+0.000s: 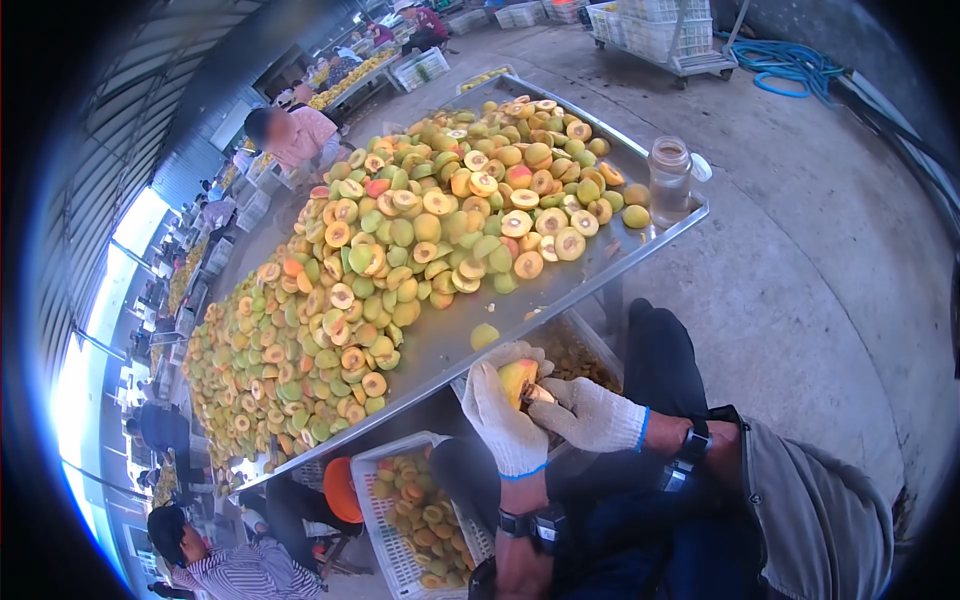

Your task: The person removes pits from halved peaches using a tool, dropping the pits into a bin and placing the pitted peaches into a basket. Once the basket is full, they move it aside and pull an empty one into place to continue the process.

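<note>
Gloved in white knit, the left hand [505,415] is closed around a halved peach [517,378], held below the near edge of the desk [440,345] with its cut face turned toward the right hand [590,412]. A small pitting tool [537,394] is gripped in the right hand and pressed into the fruit from the right, so both hands are met at it. Pitted peach halves [420,497] are collected in a white crate [385,540] below; heaped halves [400,250] are spread over the desk beside a jar [669,180].

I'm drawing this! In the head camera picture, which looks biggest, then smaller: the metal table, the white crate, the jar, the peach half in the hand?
1. metal table
2. white crate
3. jar
4. peach half, held in the left hand

Jar and peach half look close; the jar sits farther away.
</note>
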A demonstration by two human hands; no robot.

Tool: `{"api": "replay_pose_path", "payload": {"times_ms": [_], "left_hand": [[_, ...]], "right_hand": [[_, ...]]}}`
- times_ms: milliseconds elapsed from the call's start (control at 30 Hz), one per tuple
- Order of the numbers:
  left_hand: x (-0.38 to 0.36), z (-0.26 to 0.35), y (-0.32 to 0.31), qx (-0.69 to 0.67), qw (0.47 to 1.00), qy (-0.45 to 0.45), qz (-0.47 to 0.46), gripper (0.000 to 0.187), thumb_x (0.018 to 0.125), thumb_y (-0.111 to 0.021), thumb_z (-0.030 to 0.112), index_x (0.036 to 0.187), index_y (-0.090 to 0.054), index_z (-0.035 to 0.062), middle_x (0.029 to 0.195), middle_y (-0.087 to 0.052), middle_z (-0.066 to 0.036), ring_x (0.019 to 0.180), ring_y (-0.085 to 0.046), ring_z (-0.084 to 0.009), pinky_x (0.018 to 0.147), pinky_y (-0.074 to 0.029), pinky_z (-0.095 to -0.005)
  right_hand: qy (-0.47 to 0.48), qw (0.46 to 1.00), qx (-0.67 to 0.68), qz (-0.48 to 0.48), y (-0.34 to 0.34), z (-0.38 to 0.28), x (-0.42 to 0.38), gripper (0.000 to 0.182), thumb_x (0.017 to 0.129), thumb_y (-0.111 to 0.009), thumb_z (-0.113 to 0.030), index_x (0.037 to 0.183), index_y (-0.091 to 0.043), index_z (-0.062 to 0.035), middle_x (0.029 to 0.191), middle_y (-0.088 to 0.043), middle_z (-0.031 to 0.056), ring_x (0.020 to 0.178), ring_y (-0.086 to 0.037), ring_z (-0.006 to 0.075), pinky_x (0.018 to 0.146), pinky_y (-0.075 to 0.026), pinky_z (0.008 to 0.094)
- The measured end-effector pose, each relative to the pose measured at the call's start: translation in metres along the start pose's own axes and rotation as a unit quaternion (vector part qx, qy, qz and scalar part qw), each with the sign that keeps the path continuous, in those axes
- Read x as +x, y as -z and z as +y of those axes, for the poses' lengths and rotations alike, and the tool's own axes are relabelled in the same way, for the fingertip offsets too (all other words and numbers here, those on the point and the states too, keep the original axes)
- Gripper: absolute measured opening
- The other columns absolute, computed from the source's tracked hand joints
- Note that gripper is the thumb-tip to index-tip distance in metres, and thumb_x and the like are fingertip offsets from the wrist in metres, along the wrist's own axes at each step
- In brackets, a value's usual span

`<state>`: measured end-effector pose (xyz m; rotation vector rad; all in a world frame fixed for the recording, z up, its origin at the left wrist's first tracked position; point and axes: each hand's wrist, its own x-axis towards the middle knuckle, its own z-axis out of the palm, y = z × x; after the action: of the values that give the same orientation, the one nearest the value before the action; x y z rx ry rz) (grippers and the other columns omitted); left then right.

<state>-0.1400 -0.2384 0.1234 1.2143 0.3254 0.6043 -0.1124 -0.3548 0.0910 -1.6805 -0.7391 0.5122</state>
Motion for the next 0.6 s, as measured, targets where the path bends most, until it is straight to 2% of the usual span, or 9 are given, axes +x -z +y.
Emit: {"api": "replay_pose_path", "payload": {"times_ms": [33, 100, 200, 333, 400, 433, 500, 533, 600], "left_hand": [[0.001, -0.001, 0.002, 0.000, 1.000, 0.000, 0.000, 0.048, 0.108, -0.042, 0.038, 0.097, -0.066, -0.0019, 0.094, -0.068, -0.016, 0.079, -0.066, -0.0250, 0.076, -0.056, -0.0352], [0.007, -0.005, 0.010, -0.012, 0.996, -0.029, -0.084, 0.055, 0.109, -0.041, 0.044, 0.096, -0.066, -0.0031, 0.092, -0.068, -0.017, 0.077, -0.066, -0.0252, 0.072, -0.055, -0.0345], [0.008, -0.008, 0.012, 0.019, 0.996, -0.007, -0.088, 0.061, 0.109, -0.040, 0.049, 0.096, -0.066, -0.0041, 0.088, -0.069, -0.018, 0.073, -0.067, -0.0254, 0.067, -0.055, -0.0341], [0.009, -0.009, 0.014, 0.036, 0.996, 0.015, -0.075, 0.062, 0.109, -0.039, 0.049, 0.095, -0.066, -0.0051, 0.087, -0.069, -0.019, 0.069, -0.066, -0.0257, 0.062, -0.054, -0.0340], [0.012, -0.012, 0.020, 0.013, 0.993, 0.025, -0.118, 0.065, 0.110, -0.038, 0.049, 0.094, -0.067, -0.0059, 0.084, -0.069, -0.018, 0.068, -0.067, -0.0258, 0.061, -0.055, -0.0338], [0.012, -0.012, 0.019, 0.014, 0.993, 0.025, -0.117, 0.065, 0.110, -0.038, 0.049, 0.094, -0.067, -0.0059, 0.084, -0.069, -0.018, 0.068, -0.067, -0.0258, 0.061, -0.055, -0.0338], [0.012, -0.010, 0.014, -0.012, 0.996, 0.030, -0.083, 0.066, 0.109, -0.039, 0.049, 0.089, -0.069, -0.0062, 0.078, -0.069, -0.017, 0.066, -0.067, -0.0262, 0.061, -0.055, -0.0337], [0.013, -0.008, 0.012, -0.014, 0.996, 0.030, -0.083, 0.066, 0.109, -0.039, 0.049, 0.089, -0.069, -0.0062, 0.078, -0.069, -0.017, 0.066, -0.067, -0.0262, 0.061, -0.055, -0.0337], [0.016, -0.004, 0.012, 0.046, 0.993, 0.065, -0.085, 0.065, 0.109, -0.041, 0.047, 0.085, -0.070, -0.0067, 0.074, -0.068, -0.016, 0.065, -0.067, -0.0257, 0.061, -0.055, -0.0334]], "right_hand": [[0.000, 1.000, 0.000, 0.000, 0.000, 0.000, 0.000, 0.040, 0.107, -0.052, -0.038, 0.117, -0.068, -0.0032, 0.094, -0.071, 0.0261, 0.087, -0.070, 0.0428, 0.077, -0.053, 0.0468], [-0.001, 0.999, 0.029, -0.022, 0.002, 0.001, 0.000, 0.040, 0.109, -0.050, -0.038, 0.120, -0.069, -0.0040, 0.093, -0.072, 0.0237, 0.085, -0.070, 0.0390, 0.079, -0.054, 0.0445], [-0.057, 0.997, 0.040, -0.032, 0.003, -0.003, -0.004, 0.044, 0.110, -0.048, -0.039, 0.117, -0.069, -0.0013, 0.090, -0.072, 0.0197, 0.081, -0.070, 0.0336, 0.078, -0.054, 0.0438], [-0.062, 0.994, 0.088, -0.031, 0.004, -0.008, -0.007, 0.050, 0.110, -0.046, -0.043, 0.113, -0.068, 0.0018, 0.088, -0.071, 0.0170, 0.082, -0.070, 0.0306, 0.080, -0.054, 0.0435], [-0.258, 0.946, 0.145, -0.134, 0.014, -0.018, -0.006, 0.053, 0.110, -0.046, -0.045, 0.114, -0.067, 0.0028, 0.084, -0.070, 0.0164, 0.080, -0.070, 0.0290, 0.077, -0.054, 0.0421], [-0.259, 0.946, 0.145, -0.134, 0.013, -0.018, -0.006, 0.053, 0.110, -0.046, -0.045, 0.114, -0.067, 0.0028, 0.084, -0.070, 0.0164, 0.080, -0.070, 0.0290, 0.077, -0.054, 0.0421], [-0.211, 0.963, 0.133, -0.101, 0.010, -0.017, -0.008, 0.056, 0.110, -0.044, -0.049, 0.110, -0.068, 0.0020, 0.076, -0.068, 0.0138, 0.070, -0.069, 0.0243, 0.065, -0.054, 0.0377], [-0.211, 0.963, 0.132, -0.100, 0.006, -0.011, -0.008, 0.056, 0.110, -0.044, -0.049, 0.110, -0.068, 0.0020, 0.076, -0.068, 0.0138, 0.070, -0.069, 0.0243, 0.065, -0.054, 0.0377], [0.010, 1.000, -0.004, 0.028, -0.005, 0.001, -0.008, 0.061, 0.110, -0.041, -0.053, 0.104, -0.069, 0.0012, 0.070, -0.065, 0.0090, 0.061, -0.066, 0.0180, 0.052, -0.051, 0.0324]]}}
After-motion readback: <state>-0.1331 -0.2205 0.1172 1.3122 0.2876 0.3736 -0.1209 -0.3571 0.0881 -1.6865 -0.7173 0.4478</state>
